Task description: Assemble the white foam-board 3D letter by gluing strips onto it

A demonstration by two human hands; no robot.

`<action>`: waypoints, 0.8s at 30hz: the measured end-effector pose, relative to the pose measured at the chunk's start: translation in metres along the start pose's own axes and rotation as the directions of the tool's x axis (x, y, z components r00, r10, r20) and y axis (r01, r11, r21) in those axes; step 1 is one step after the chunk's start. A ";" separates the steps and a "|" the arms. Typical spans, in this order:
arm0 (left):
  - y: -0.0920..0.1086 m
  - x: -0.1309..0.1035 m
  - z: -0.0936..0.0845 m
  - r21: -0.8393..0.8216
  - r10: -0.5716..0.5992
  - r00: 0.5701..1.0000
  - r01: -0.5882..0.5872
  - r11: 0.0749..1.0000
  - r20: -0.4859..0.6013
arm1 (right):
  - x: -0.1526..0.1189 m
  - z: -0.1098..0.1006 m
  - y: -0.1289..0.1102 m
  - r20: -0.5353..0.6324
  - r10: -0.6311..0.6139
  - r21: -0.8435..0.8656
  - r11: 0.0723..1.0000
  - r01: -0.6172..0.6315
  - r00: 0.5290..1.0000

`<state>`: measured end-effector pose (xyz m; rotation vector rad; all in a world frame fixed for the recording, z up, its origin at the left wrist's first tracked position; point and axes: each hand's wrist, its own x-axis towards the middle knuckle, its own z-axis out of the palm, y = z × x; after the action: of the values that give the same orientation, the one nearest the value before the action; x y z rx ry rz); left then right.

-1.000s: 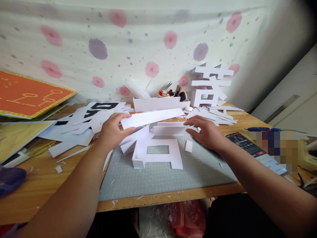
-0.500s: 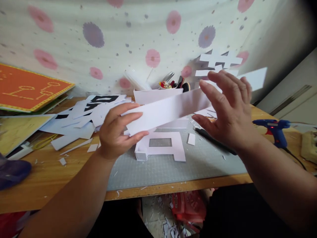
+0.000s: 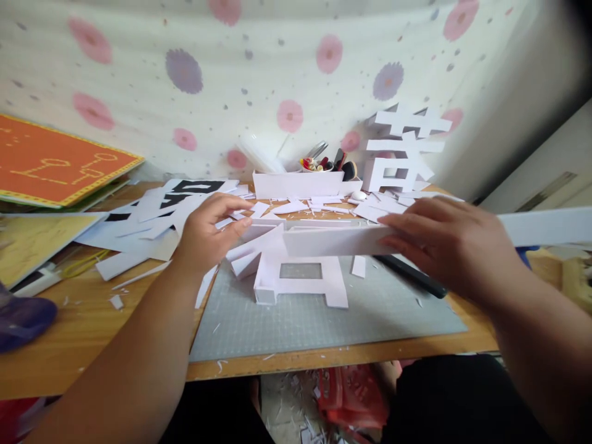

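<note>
A long white strip (image 3: 333, 239) stands on edge along the back of a white cut-out shape (image 3: 300, 287) with a rectangular opening, on the grey cutting mat (image 3: 393, 320). My right hand (image 3: 430, 234) grips the strip, whose far end sticks out past the wrist to the right. Near the shape's upper left corner is my left hand (image 3: 215, 231), its thumb and index finger apart with no object between them. Folded white pieces (image 3: 247, 262) sit just below its fingertips. A small white wall stands at the shape's lower left corner.
Behind stand a white box (image 3: 298, 185) with tools and a white built-up character (image 3: 400, 148). Paper scraps (image 3: 157, 209) cover the left. A black-handled tool (image 3: 414, 277) lies right on the mat. The blue glue gun (image 3: 525, 254) is mostly hidden by the strip and right arm.
The strip has come down from a tilted position above the mat to the shape's back edge. My left hand has let go of it; my right hand, open before, now grips it.
</note>
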<state>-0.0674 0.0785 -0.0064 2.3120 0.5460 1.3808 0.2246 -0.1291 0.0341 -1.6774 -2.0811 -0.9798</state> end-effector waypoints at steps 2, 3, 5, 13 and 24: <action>0.000 0.002 -0.001 0.081 -0.002 0.984 -0.012 0.997 0.180 | -0.009 0.003 -0.007 0.065 -0.001 0.046 0.999 -0.002 0.998; 0.001 0.002 0.000 0.091 0.012 0.960 -0.039 0.995 0.281 | -0.013 0.004 -0.011 0.085 0.005 0.059 0.998 -0.010 0.996; 0.002 0.001 0.003 0.119 0.025 0.895 -0.086 0.989 0.446 | -0.018 0.007 -0.016 0.116 0.023 0.071 0.997 -0.031 0.993; -0.001 0.000 0.008 0.326 -0.194 0.774 -0.017 0.945 0.603 | -0.017 0.023 -0.020 0.158 0.041 0.059 0.997 -0.051 0.987; -0.010 0.002 -0.001 0.376 -0.246 0.721 -0.021 0.926 0.648 | -0.006 0.067 -0.033 0.154 0.086 0.122 0.987 -0.106 0.984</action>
<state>-0.0685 0.0876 -0.0100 2.7758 0.7136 0.2815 0.2077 -0.0920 -0.0281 -1.8131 -2.0829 -0.6939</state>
